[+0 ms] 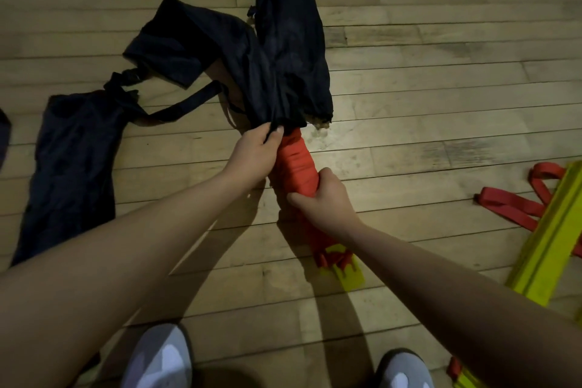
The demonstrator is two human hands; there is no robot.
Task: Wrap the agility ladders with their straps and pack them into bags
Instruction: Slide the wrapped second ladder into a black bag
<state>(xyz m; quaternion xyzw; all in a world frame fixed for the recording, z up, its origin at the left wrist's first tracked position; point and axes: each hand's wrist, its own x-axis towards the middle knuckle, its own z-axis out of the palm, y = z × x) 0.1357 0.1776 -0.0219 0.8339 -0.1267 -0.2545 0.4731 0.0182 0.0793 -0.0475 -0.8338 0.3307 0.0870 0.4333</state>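
Two hands work on one bundled agility ladder [297,167], its yellow rungs stacked and wound round with red strap. The left hand [255,156] pinches the rim of a dark drawstring bag [289,50] between curled fingers and thumb, holding the mouth just over the far end of the bundle. The right hand [324,198] is wrapped round the middle of the bundle, thumb on the left side, fingers curled over the red strap. Only the far tip of the bundle is inside the bag's mouth; the near end, where yellow rung tips and loose red strap ends show, rests on the wooden floor [441,79] between the two forearms.

The bag stretches away from the hands toward the floor's far edge, lying flat and slack. A second dark bag [185,44] lies crumpled just left of it, overlapping it, with a black carrying strap [185,104] trailing across the planks. A third dark bag [72,167] lies long and flat near the left edge of the floor, its cinched neck touching the second bag.

At the right edge lies another agility ladder [548,252], yellow rungs stacked, with its red strap [510,205] loose in loops on the planks beside it. A further bit of yellow and red shows at the near right corner, mostly hidden by the right forearm. Two grey shoes [160,359] stand at the near edge.
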